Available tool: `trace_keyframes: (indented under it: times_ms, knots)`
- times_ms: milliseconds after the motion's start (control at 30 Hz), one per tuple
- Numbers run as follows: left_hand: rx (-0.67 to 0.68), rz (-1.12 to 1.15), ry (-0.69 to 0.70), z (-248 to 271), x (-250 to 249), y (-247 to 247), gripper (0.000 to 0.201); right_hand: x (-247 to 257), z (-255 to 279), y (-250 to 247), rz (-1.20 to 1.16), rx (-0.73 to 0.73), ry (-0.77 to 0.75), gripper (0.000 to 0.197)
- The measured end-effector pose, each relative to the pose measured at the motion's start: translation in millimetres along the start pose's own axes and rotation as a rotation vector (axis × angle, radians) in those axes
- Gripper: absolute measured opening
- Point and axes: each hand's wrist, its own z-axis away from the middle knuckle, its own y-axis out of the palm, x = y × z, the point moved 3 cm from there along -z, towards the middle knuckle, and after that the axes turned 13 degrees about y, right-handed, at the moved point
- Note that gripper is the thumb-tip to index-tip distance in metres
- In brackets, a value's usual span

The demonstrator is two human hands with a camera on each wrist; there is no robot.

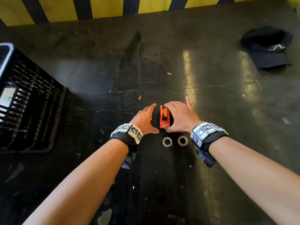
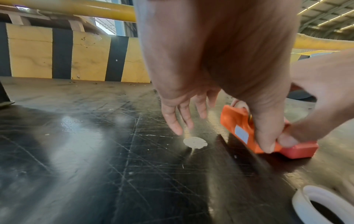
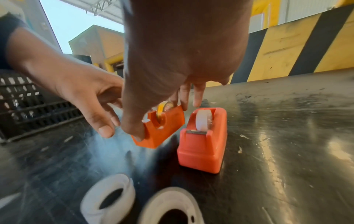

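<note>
Both bare forearms [image 1: 90,172] reach forward, converging. The left hand [image 1: 145,120] is spread, fingers straight, thumb out. The right hand [image 1: 180,116], palm down, pinches between thumb and fingers, little finger raised

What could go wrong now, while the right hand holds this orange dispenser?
The right hand pinches the dispenser with thumb and fingertips only, so it may slip. The second dispenser stands close beside it and could be knocked. The two rolls lie near the wrists and might be nudged.
</note>
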Motion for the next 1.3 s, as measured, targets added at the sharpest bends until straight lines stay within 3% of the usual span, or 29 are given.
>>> trace_keyframes:
  times_ms: [200,300,433,600,767,900,1000,1067,1133,1200,1300]
  knots:
    - [-0.104,0.048,0.142,20.7,-13.6,-11.4,0.113,6.3,33.8,-15.6,-0.274,-0.113,-0.052,0.106]
    - [-0.110,0.103,0.190,36.3,-15.4,-12.2,0.106,7.8,47.4,-12.5,-0.379,-0.001,-0.009,0.113]
    - [-0.079,0.138,0.220,55.6,-15.4,-8.7,0.100,12.3,59.5,-7.0,-0.386,0.123,0.042,0.106]
    - [-0.113,0.064,0.108,81.3,6.1,-2.7,0.094,5.2,74.2,-9.1,-0.391,0.103,0.089,0.105]
    - [0.062,-0.247,-0.125,101.4,32.1,25.1,0.107,5.2,86.2,1.5,-0.424,0.077,0.104,0.107]
    - [0.122,-0.246,-0.195,106.3,34.5,42.5,0.115,6.0,92.9,7.1,-0.464,0.091,0.095,0.106]
    - [0.071,-0.214,-0.192,104.8,27.2,43.0,0.121,-0.5,92.9,6.2,-0.472,0.120,0.096,0.107]
    - [-0.058,-0.135,-0.129,96.7,11.3,33.4,0.107,-6.0,92.1,2.0,-0.478,0.130,0.086,0.109]
    - [-0.190,0.061,-0.050,83.6,-13.0,16.3,0.078,-8.7,90.2,-4.0,-0.483,0.134,0.058,0.110]
    - [-0.195,0.308,-0.029,71.4,-40.1,1.7,0.059,-9.1,87.9,-8.9,-0.480,0.139,0.032,0.110]
    - [-0.159,0.432,0.011,58.7,-65.9,-5.8,0.045,-5.8,88.4,-14.7,-0.473,0.142,-0.008,0.109]
